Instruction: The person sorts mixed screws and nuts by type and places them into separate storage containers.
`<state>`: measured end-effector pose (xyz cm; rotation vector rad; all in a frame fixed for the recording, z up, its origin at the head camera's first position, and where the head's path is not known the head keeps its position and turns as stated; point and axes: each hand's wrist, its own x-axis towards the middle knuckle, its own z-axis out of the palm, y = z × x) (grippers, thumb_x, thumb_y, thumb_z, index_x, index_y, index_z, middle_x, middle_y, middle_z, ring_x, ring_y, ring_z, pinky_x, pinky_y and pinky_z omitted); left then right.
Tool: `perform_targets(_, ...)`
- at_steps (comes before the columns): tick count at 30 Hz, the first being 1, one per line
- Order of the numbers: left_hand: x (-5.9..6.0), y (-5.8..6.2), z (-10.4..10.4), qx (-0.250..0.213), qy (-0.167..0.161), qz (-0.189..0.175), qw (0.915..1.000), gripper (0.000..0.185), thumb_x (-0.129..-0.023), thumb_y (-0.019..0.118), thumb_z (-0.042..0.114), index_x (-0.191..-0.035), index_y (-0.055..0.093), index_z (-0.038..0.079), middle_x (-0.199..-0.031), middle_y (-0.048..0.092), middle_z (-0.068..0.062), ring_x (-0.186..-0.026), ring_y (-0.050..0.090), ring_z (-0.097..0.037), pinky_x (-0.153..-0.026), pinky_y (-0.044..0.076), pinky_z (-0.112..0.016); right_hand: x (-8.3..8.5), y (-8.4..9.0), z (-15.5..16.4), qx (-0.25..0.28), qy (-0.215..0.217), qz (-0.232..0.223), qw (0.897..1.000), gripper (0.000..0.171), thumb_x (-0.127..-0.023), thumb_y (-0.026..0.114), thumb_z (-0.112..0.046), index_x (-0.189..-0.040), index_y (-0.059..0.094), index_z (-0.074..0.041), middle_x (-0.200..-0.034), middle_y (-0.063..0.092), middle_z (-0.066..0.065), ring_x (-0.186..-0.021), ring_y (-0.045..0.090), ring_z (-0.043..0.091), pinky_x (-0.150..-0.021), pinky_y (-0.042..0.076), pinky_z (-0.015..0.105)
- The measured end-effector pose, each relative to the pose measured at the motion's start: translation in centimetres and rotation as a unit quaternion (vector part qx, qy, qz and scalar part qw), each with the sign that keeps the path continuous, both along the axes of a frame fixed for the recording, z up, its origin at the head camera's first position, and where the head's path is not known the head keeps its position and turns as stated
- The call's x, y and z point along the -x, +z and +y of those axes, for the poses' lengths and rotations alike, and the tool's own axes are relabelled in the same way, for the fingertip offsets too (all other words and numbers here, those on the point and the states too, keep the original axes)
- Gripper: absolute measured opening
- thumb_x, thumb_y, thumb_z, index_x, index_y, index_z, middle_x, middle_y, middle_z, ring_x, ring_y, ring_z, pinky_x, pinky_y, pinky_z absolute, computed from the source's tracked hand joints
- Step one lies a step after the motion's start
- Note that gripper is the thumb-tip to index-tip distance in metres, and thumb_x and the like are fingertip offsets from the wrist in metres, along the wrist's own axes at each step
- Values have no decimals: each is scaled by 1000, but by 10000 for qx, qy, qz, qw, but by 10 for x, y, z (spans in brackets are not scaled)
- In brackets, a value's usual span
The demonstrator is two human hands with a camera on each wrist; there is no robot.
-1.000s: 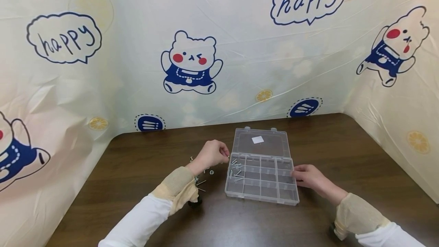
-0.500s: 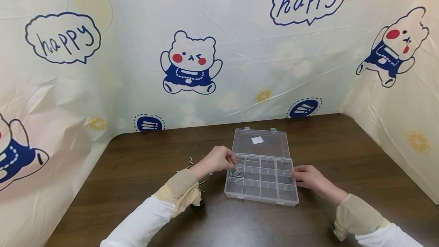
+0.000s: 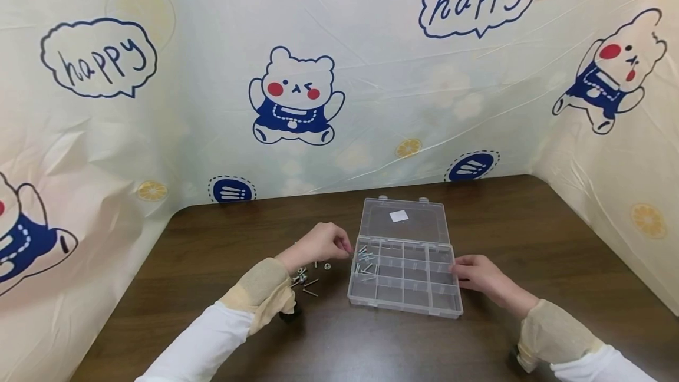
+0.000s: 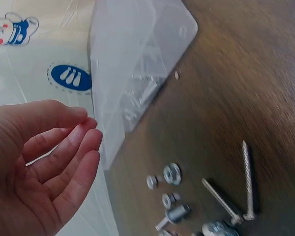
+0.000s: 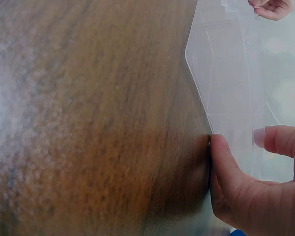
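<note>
You have one clear plastic organizer box with many compartments (image 3: 404,279) on the dark brown wooden table (image 3: 530,240), with its transparent lid (image 3: 403,220) lying open flat behind it. One small white sticker (image 3: 398,216) is on the lid. Inside the far left compartments there is a small group of silver screws (image 3: 366,261), too small to count. On the table, just beside the box on its left, lies a loose pile of silver screws and nuts (image 4: 201,196); the left wrist view shows two long screws and about four or five small nuts and short pieces.

Your left hand (image 3: 318,244) hovers above this pile, near the left edge of the box, its fingers (image 4: 71,157) loosely bent and together, and nothing is between them. Your right hand (image 3: 477,276) rests against the right side of the box, thumb (image 5: 226,167) pressing the wall and one finger over the rim
</note>
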<state>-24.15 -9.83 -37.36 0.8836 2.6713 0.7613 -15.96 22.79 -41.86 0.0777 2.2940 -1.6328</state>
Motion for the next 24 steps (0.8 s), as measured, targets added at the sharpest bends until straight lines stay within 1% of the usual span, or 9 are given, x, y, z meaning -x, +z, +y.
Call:
perform_targets(3,1,0,-8,21,59,-110,9999,5,-73,69,8,-77,69,6,-66,63,4,-58,53,-3,-56,44,-20,0,-1,0,13,35,11,10000,43,-88,49,-7,-113,40,27,-106,55,30,-95,58,26,-81,49,39)
perform_targets(5,3,0,-12,-10,182,-269,9995,5,-74,68,8,-78,69,5,-66,64,2,-58,56,-6,-55,44,-20,0,-1,0,-4,-4,1,10000,42,-88,49,-7,-113,40,26,-105,55,29,-95,58,25,-80,49,38)
perform_targets(8,8,0,-20,-95,538,-605,9967,5,-75,65,4,-78,69,4,-66,65,-3,-58,61,-17,-53,46,-24,0,-1,1,52,-19,30,10000,42,-88,50,-6,-112,40,27,-104,56,28,-94,58,25,-80,49,38)
perform_targets(10,11,0,-25,-139,862,-851,9925,5,-77,64,3,-79,69,3,-65,65,-7,-61,62,-24,-53,47,-28,0,-2,1,87,-33,47,9999,42,-88,50,-6,-112,40,27,-102,57,26,-92,59,23,-80,49,38)
perform_targets(12,14,0,-31,-160,1139,-1042,9879,5,-77,63,2,-79,68,2,-65,65,-9,-63,62,-27,-55,49,-31,0,-3,1,141,-18,68,9999,41,-87,50,-5,-111,40,27,-100,58,24,-91,59,22,-80,49,37)
perform_targets(15,18,1,-39,-152,1457,-1238,9814,5,-78,64,4,-80,68,1,-64,63,-8,-63,62,-26,-59,51,-35,0,-4,1,150,-23,85,9998,41,-87,50,-5,-111,41,27,-99,58,22,-90,59,21,-79,50,37)
perform_targets(18,20,-1,-48,-180,1624,-1335,9775,6,-79,64,5,-81,68,1,-62,61,-7,-62,61,-22,-63,52,-36,0,-3,1,119,-39,88,9999,41,-87,50,-5,-110,41,27,-99,58,22,-90,59,22,-79,50,38)
perform_targets(21,21,-2,-57,-199,1690,-1332,9764,7,-79,64,5,-82,68,0,-61,60,-4,-60,59,-16,-64,52,-35,0,-3,1,124,-31,78,9999,41,-87,50,-6,-111,41,27,-100,58,24,-91,59,23,-79,49,38)
perform_targets(24,19,-3,-68,-215,1736,-1283,9762,7,-78,64,5,-81,68,0,-59,59,-2,-58,57,-12,-61,51,-31,0,-3,1,134,-28,64,9999,42,-87,50,-6,-111,40,27,-101,58,24,-91,59,23,-79,49,38)
